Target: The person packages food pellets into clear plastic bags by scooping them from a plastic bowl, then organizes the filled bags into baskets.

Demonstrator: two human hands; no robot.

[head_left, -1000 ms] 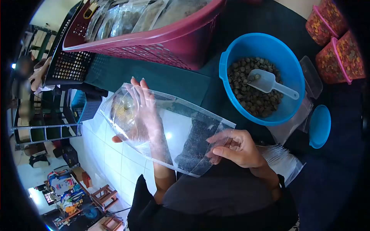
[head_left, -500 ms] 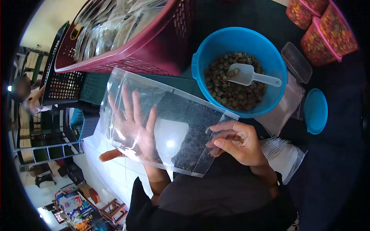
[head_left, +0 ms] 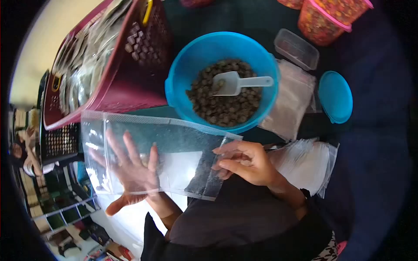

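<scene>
A large clear plastic bag with a dotted strip along its edges is stretched flat before me. My right hand pinches its right end between thumb and fingers. Behind the film, my left hand is open with fingers spread against or close to the plastic; its thumb shows below the lower edge. Just beyond the bag stands a blue basin with many small brown, flat round pieces. A white scoop rests on them, its handle pointing right.
Left of the basin is a maroon basket full of filled clear packets. At right lie plastic bags, a fanned bag stack, a blue lid, a clear box and pink-rimmed containers. Far left, a person is visible.
My view has turned, so the basin, basket and containers sit further left in it. Both hands still have the bag between them; the left hand's fingers are spread as before.
</scene>
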